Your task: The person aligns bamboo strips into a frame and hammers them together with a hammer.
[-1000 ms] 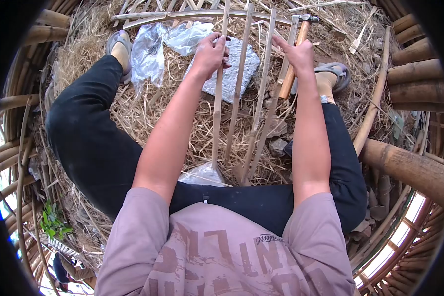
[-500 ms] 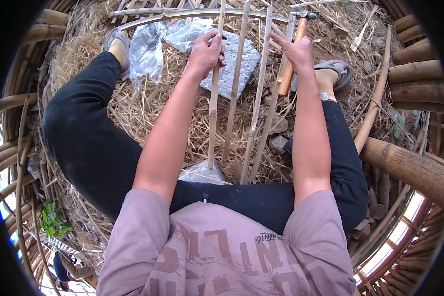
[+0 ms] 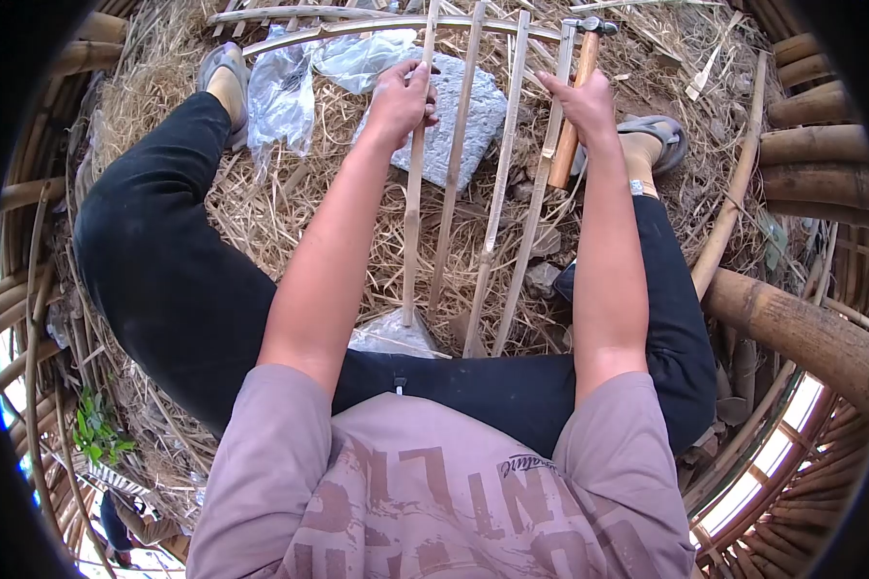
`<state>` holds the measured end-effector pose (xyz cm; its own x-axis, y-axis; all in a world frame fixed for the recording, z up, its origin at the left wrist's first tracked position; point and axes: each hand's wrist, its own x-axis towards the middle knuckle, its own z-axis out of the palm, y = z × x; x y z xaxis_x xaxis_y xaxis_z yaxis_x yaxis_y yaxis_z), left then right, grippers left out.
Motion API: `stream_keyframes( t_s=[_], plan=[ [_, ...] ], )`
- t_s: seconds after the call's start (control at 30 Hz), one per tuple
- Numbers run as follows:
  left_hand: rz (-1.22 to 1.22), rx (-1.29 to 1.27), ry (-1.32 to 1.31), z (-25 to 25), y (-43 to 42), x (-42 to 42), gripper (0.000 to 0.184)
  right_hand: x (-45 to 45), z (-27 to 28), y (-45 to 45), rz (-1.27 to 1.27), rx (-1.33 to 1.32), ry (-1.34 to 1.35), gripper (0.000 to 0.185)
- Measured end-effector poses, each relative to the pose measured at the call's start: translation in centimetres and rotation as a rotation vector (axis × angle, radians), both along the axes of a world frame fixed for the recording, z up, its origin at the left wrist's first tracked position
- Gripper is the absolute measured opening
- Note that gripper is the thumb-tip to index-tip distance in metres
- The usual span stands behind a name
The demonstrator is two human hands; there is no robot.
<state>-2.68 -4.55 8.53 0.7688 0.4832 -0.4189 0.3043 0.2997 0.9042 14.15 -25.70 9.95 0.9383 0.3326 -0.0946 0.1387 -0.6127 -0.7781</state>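
Note:
My left hand (image 3: 403, 108) is closed around the leftmost of several thin bamboo slats (image 3: 411, 222), near its upper part. In my right hand (image 3: 589, 104) is a hammer (image 3: 562, 166) with a wooden handle, its metal head pointing up. The thumb and index side of that hand reaches toward the rightmost slat (image 3: 529, 232); whether it touches is unclear. The slats run lengthwise between my legs, their far ends at a curved bamboo strip (image 3: 357, 26). Beneath them lies a grey stone slab (image 3: 473, 121).
Clear plastic sheeting (image 3: 282, 101) lies left of the slab on straw-covered ground (image 3: 304, 207). Thick bamboo poles (image 3: 792, 323) stand at the right. Another plastic-like piece (image 3: 393, 335) is near my lap. Bamboo walling curves around both sides.
My right hand's index finger has drawn back slightly to the right. The slats' near ends have shifted a little, the rightmost one to the right. Both holds stay the same.

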Motion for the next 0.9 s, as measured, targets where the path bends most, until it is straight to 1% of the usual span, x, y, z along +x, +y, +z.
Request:
stream_keyframes(
  t_s=[0.27,0.4,0.5,0.63,0.9],
  plan=[
    [-0.007,-0.02,-0.03,0.7,0.1,0.2,0.023,2.3,-2.0,-0.6,0.056,0.029,-0.055,0.046],
    [-0.024,-0.041,-0.051,0.4,0.4,-0.2,0.023,1.2,-0.4,-0.3,0.059,-0.044,-0.05,0.047],
    [-0.013,-0.044,-0.041,0.0,0.4,-0.4,0.023,1.3,-0.8,-0.2,0.065,-0.089,-0.107,0.048],
    [-0.01,-0.027,-0.044,-0.7,0.8,-0.2,0.025,1.5,-0.8,-0.5,0.109,-0.013,-0.036,0.048],
    [-0.028,-0.077,-0.042,-0.7,0.6,-0.2,0.025,1.7,-0.8,-0.9,0.128,-0.016,-0.066,0.052]
  ],
)
